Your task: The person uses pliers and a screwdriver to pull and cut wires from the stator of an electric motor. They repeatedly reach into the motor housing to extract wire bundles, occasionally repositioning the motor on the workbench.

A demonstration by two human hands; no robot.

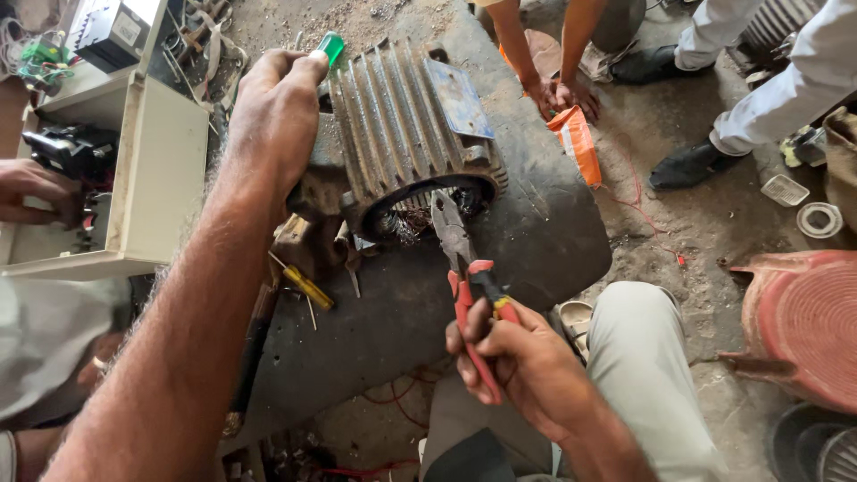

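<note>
Gripping pliers [461, 259], right hand [513, 353] probes motor [406, 134]; left hand [277, 107] steadies it.

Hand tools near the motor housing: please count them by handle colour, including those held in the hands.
Red handles: 1, the pliers in the right hand
Green handle: 1, the tool in the left hand
Yellow handle: 1, the screwdriver lying beside the motor housing
Total: 3

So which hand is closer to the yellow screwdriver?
Left. The left hand is above the yellow screwdriver, on the motor; the right hand is farther right, gripping pliers.
</note>
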